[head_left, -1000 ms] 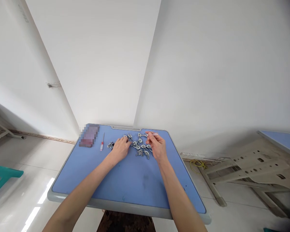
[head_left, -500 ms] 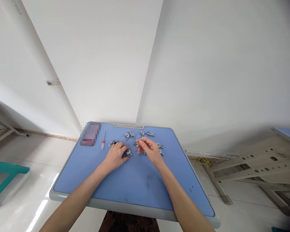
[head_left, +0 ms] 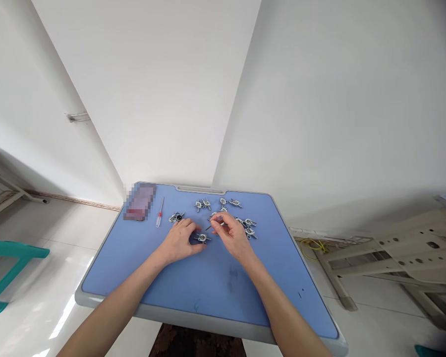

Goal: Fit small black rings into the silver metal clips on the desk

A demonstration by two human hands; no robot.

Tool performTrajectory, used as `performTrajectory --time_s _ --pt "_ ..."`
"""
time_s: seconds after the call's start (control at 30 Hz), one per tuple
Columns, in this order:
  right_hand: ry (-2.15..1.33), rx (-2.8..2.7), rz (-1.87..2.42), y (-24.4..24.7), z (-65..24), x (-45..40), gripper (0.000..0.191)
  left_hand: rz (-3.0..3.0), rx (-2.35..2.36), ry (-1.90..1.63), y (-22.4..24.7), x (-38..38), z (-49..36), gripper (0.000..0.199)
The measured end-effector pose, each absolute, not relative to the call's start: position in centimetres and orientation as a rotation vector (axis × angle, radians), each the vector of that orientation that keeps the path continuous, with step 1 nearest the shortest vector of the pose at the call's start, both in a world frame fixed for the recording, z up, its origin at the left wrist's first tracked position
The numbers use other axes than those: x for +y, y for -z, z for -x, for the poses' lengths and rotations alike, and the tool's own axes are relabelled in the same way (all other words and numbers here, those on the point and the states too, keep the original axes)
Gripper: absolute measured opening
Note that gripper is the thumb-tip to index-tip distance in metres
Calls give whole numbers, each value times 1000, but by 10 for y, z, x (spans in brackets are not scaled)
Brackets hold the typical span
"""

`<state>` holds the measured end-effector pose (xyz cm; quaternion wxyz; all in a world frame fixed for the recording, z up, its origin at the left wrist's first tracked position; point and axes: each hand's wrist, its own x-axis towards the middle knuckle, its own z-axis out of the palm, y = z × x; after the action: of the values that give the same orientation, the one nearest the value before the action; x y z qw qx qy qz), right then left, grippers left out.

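My left hand [head_left: 181,241] rests on the blue table top, with thumb and fingertips closed around a small silver metal fitting [head_left: 202,238] with prongs sticking out. My right hand [head_left: 231,234] pinches a small screwdriver [head_left: 208,228], its thin dark shaft pointing down-left toward that fitting, with a gap between them. Most of the handle is hidden by the fingers. Several similar fittings [head_left: 249,231] lie beside and partly behind my right hand. Just beyond my left hand sits a small cluster of metal parts [head_left: 176,217] with a round black piece.
A second screwdriver [head_left: 159,214] with a clear and red handle lies at the left, near a blurred-out flat object [head_left: 140,202]. More fittings [head_left: 202,204] lie toward the back of the table [head_left: 134,277]. A teal stool [head_left: 13,248] stands on the floor at left.
The screwdriver in my right hand has turned and come closer to the fitting at my left hand. That fitting now shows more between my left thumb and fingers. The view has shifted slightly.
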<state>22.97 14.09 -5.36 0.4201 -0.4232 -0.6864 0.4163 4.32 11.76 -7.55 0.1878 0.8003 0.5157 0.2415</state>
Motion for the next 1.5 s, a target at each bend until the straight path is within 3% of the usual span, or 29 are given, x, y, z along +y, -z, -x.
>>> performTrajectory --time_s 0.07,0.23,0.37,0.93,1.33,1.5 --pt "-984 -1775 1056 53 -230 140 20 -2253 1508 -681 78 118 -47 32" --pt "-915 -1790 1109 54 -231 139 19 -2201 1460 -664 80 121 -50 14" --pt "-898 -1782 1119 54 -231 138 20 -2155 1444 -682 76 121 -49 10" --pt "-839 -1900 1081 59 -230 138 16 -2122 1384 -711 78 124 -45 16" --pt "-820 -1919 1071 53 -229 136 15 -2103 1357 -756 86 131 -37 34" --pt "-802 -1936 1067 48 -229 134 14 -2163 1363 -730 83 126 -43 23"
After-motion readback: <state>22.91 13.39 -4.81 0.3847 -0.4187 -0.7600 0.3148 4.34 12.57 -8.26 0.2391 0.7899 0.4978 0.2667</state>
